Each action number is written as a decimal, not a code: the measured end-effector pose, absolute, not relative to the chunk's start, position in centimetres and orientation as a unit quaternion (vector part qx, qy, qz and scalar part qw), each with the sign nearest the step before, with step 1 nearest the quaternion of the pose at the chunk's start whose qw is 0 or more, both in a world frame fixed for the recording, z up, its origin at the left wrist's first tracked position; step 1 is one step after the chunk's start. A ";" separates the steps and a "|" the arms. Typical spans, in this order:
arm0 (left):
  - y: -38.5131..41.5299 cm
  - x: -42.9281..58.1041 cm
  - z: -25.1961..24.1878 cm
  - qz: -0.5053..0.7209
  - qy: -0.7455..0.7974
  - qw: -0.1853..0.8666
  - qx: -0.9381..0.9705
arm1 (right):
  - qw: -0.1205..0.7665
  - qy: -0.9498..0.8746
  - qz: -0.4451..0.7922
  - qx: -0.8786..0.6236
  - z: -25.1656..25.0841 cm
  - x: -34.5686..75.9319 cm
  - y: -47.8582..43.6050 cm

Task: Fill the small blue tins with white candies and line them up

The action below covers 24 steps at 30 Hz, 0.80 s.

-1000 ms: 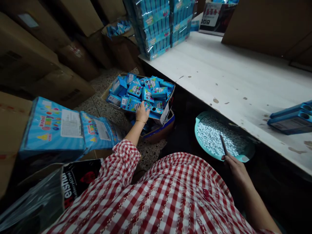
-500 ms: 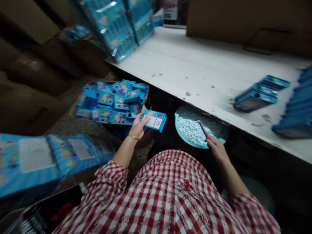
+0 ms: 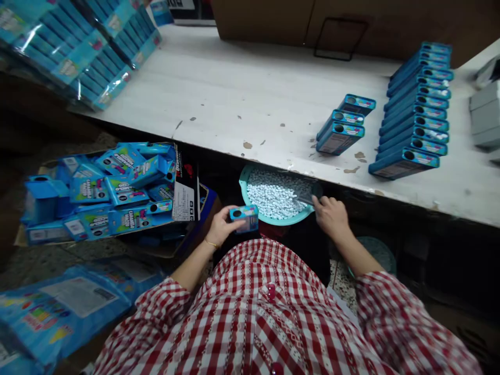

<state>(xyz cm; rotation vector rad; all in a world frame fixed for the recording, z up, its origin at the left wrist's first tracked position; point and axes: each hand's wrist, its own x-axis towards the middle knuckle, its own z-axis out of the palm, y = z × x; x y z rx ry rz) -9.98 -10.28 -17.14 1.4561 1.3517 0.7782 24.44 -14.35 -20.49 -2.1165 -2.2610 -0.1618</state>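
My left hand (image 3: 221, 226) is closed around a small blue candy box (image 3: 248, 216), holding it beside the basin with its printed end tilted up. In the turquoise basin (image 3: 242, 191) lies a heap of small pale candies (image 3: 271, 194). My right hand (image 3: 332, 217) grips a dark, see-through scoop (image 3: 304, 197) at the basin's right side. The scoop's front end is down among the candies; its exact shape is blurred.
Above the basin runs the edge of a white table (image 3: 219, 88). Three blue boxes (image 3: 339, 136) and a longer row (image 3: 406, 162) stand on it, near wrapped packs (image 3: 74, 67). Left are a carton (image 3: 186, 195) of loose boxes (image 3: 125, 190) and blue bags (image 3: 74, 302).
The view has swung to the right. In my left hand the candy box has turned from lying flat to end up, closer to the basin. My right hand has tipped the scoop into the candies.
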 end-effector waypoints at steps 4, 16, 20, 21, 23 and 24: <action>-4.8 -7.7 -16.7 0.359 0.515 0.494 0.601 | 0.039 -0.721 0.020 -0.692 -23.3 19.9 -10.2; -1.7 -6.5 -16.8 0.362 0.491 0.432 0.664 | 0.258 -0.659 0.112 -0.698 -24.1 19.9 -9.3; -1.5 -5.5 -15.5 0.315 0.483 0.369 0.729 | 0.287 -0.683 0.085 -0.666 -20.7 21.5 -10.0; -1.4 -4.9 -15.2 0.302 0.479 0.356 0.743 | 0.286 -0.697 0.078 -0.653 -19.7 21.8 -10.1; -1.4 -3.6 -14.6 0.280 0.466 0.337 0.769 | 0.269 -0.731 0.063 -0.624 -17.6 22.4 -9.9; -1.4 -3.0 -14.4 0.271 0.458 0.328 0.780 | 0.252 -0.750 0.054 -0.610 -16.5 22.5 -9.7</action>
